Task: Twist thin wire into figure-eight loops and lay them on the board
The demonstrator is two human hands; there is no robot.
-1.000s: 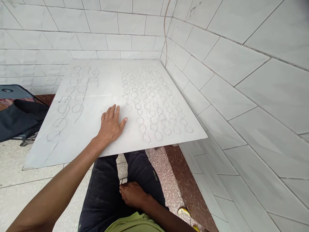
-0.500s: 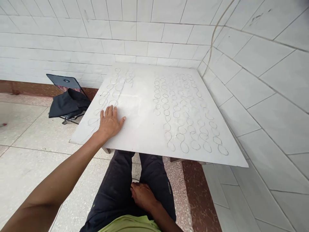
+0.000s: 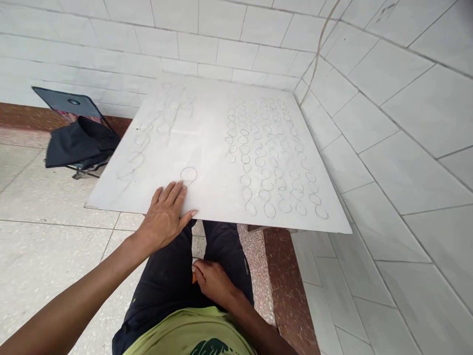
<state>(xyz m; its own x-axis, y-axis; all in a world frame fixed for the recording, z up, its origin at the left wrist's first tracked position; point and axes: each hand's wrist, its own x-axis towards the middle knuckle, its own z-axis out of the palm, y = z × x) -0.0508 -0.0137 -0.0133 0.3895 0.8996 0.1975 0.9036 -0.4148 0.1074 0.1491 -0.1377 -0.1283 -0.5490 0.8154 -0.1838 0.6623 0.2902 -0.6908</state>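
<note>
A white tabletop [image 3: 210,148] stands before me, bearing many thin dark wire-like pieces curled into loops and S shapes. My left hand [image 3: 164,212] lies palm down with fingers extended at the front edge, gripping nothing. Its fingertips rest on the lower part of one looped wire-like piece [image 3: 188,174], whose round loop shows beyond them. Over my lap, my right hand [image 3: 212,281] is closed. A small orange object [image 3: 194,277] pokes out from its fingers; most of it is hidden, so its kind cannot be told.
Rows of wire-like loops [image 3: 270,210] cover the right side of the tabletop. Fainter tangled ones [image 3: 135,162] lie on the left. A folding chair [image 3: 74,102] with dark cloth [image 3: 79,145] stands left. Tiled walls [image 3: 384,148] border the back and right.
My left hand has slid toward the front edge and slightly right, with the looped piece now showing at its fingertips. The orange object has come into view at my right hand. The view has shifted.
</note>
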